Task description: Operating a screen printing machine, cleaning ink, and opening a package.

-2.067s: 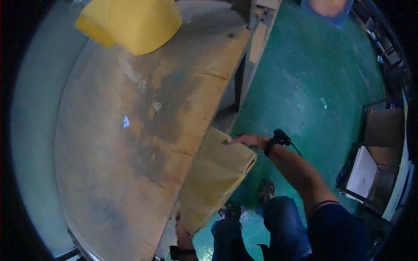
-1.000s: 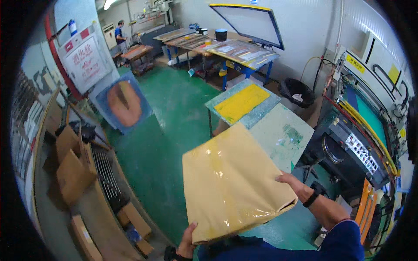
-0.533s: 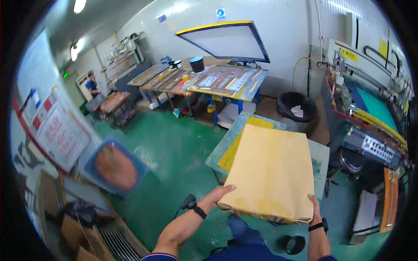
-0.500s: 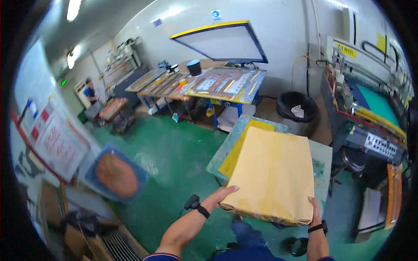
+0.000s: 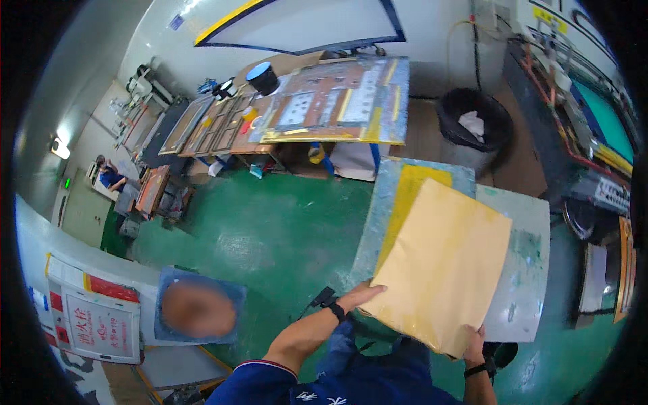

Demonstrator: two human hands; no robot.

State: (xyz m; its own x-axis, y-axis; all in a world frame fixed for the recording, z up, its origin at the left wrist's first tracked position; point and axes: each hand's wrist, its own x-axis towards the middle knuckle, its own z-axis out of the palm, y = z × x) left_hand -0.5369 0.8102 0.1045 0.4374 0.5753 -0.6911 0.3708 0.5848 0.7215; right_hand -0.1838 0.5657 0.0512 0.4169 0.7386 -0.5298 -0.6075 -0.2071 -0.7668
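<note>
A large flat package wrapped in tan kraft paper (image 5: 442,263) is between my hands, tilted with its far end toward the upper left. At its near left corner, my left hand (image 5: 364,295) grips the edge, thumb on top. My right hand (image 5: 474,343) is closed round the near right corner, its fingers partly behind the paper. The package lies over a paint-stained table (image 5: 520,270) with a yellow band (image 5: 405,196) along its left part. Whether its far end rests on the tabletop I cannot tell.
A black-lined bin (image 5: 476,152) stands beyond the table, beside a machine with a green bed (image 5: 604,121). Farther left is a workbench (image 5: 391,128) with frames and a dark bucket (image 5: 262,79). A person (image 5: 111,177) sits at the far left. A white cabinet (image 5: 101,324) is near left.
My view has turned, so the room sits differently. The package has turned clockwise in my hands, and its near end looks closer to my body. Both hands keep their hold.
</note>
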